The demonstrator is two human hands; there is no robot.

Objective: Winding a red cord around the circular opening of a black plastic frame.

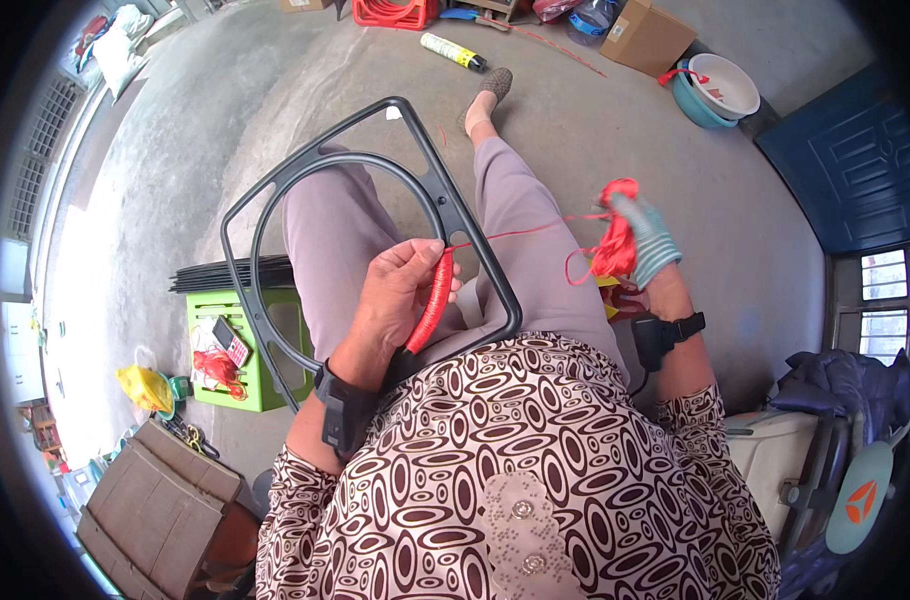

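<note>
Across my lap rests a black frame (437, 178) with a large ring inside its angular outer bars. Red cord is wound tightly round part of the ring, forming a red wrapped section (437, 308). My bare left hand (407, 285) pinches the ring at the upper end of this wrapping. Out to the right, my right hand (643, 235), in a grey-green striped glove, grips a loose bundle of red cord (617, 240). A single strand runs taut from the ring to that bundle, and a loop dangles below it. The glove is slightly blurred.
Left of my legs, a green stool (260, 365) carries a phone (233, 340), red cord and a stack of black pieces (200, 275). A yellow and black canister (453, 50) lies on the floor ahead. Basins (710, 95) and a cardboard box (647, 38) stand at the far right.
</note>
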